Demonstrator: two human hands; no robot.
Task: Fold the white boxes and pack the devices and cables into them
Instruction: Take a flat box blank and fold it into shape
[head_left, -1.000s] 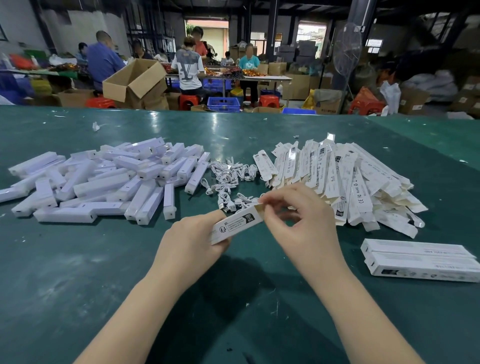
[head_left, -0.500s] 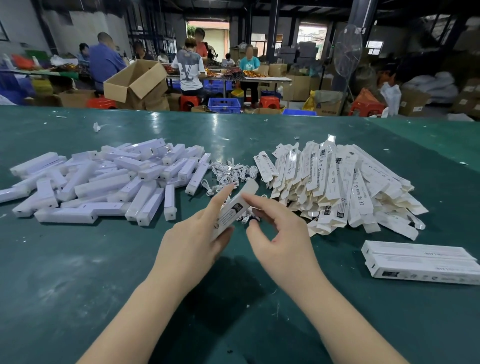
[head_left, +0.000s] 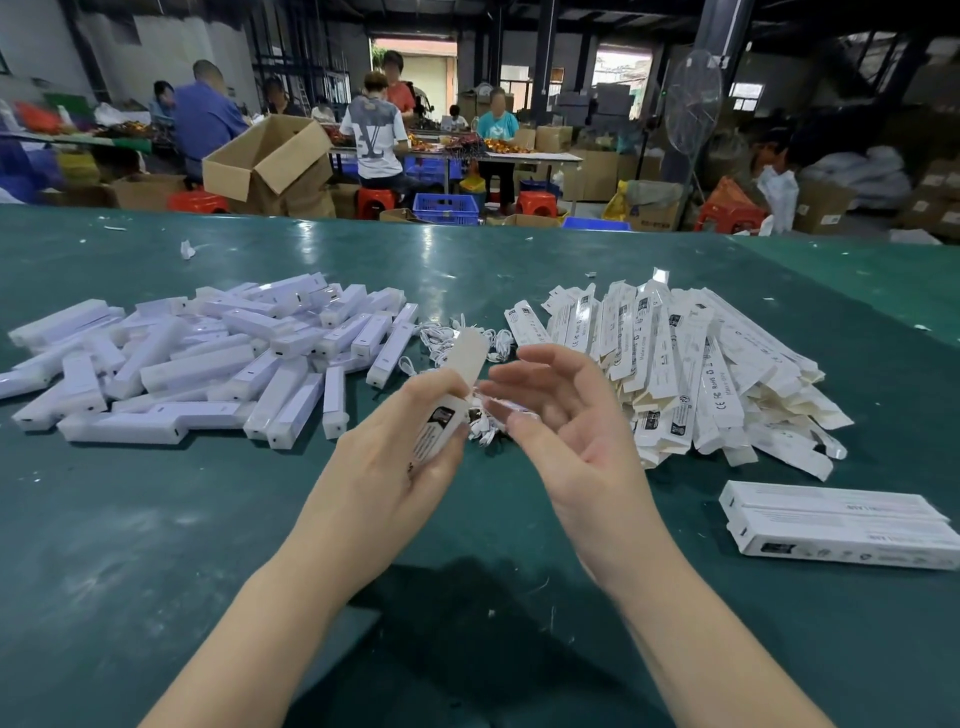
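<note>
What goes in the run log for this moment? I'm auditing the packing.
left hand: grips white box | right hand: open, empty | stage: folding

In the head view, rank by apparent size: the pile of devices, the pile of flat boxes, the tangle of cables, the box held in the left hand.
1-2. Pile of devices and pile of flat boxes: alike, not ranked.
3. Tangle of cables, partly hidden.
4. Held box in the left hand, though nearest the camera.
</note>
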